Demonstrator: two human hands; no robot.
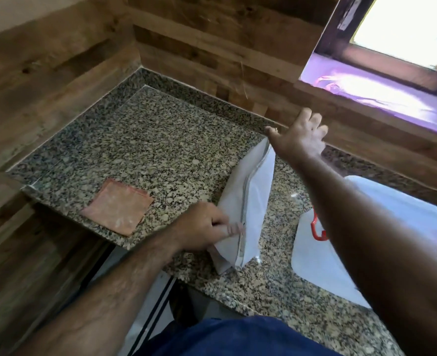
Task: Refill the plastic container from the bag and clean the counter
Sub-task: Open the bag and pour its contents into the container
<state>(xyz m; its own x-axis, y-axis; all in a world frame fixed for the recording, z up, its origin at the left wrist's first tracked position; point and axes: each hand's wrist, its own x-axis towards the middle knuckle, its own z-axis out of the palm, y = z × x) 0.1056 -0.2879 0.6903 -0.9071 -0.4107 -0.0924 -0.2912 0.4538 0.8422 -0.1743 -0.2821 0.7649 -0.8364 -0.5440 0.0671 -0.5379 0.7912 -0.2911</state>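
A white zip-top bag stands on its base on the speckled granite counter, its seal strip running from near to far. My left hand pinches the near end of the seal. My right hand is stretched out over the bag's far top corner, fingers loosely spread and blurred, thumb just above the corner. A white plastic container with a red clip lies to the right, partly hidden by my right forearm.
A folded pink cloth lies flat on the counter at the left. Wood-panelled walls close the corner at the back and left. A window sill sits at the upper right. The counter's front edge runs just below my left hand.
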